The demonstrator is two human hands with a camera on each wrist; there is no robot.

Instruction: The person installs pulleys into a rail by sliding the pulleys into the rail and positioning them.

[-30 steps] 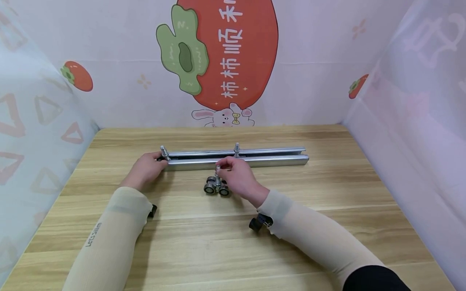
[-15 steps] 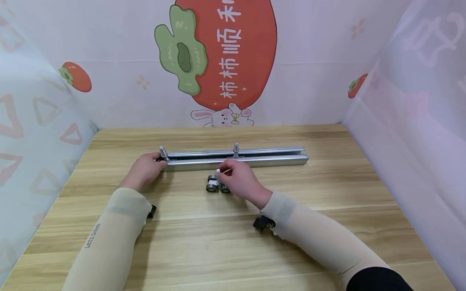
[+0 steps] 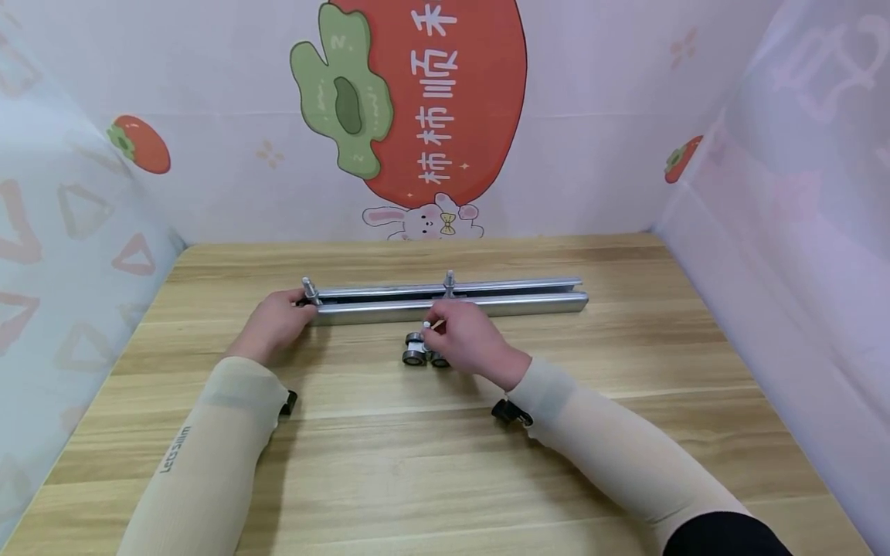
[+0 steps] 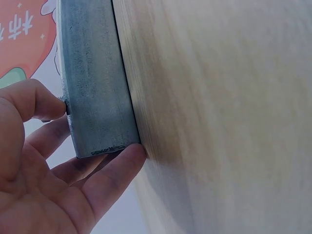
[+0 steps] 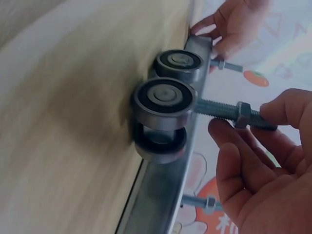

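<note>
A silver metal C-channel rail lies across the table, its slot facing up. My left hand holds the rail's left end; in the left wrist view, fingers wrap the end of the rail. My right hand pinches the threaded bolt of a roller trolley in front of the rail. Its bearing wheels and the nut show in the right wrist view. Two more bolts stand out of the slot, one at the left end and one mid-rail.
The wooden table runs toward me. A printed cloth stands behind it, with cloth walls at the left and right. Small black wrist cameras hang below the cuffs.
My right hand has shifted slightly right with the roller trolley, whose bolt now shows only its tip in the head view. My left hand has stayed at the rail's left end.
</note>
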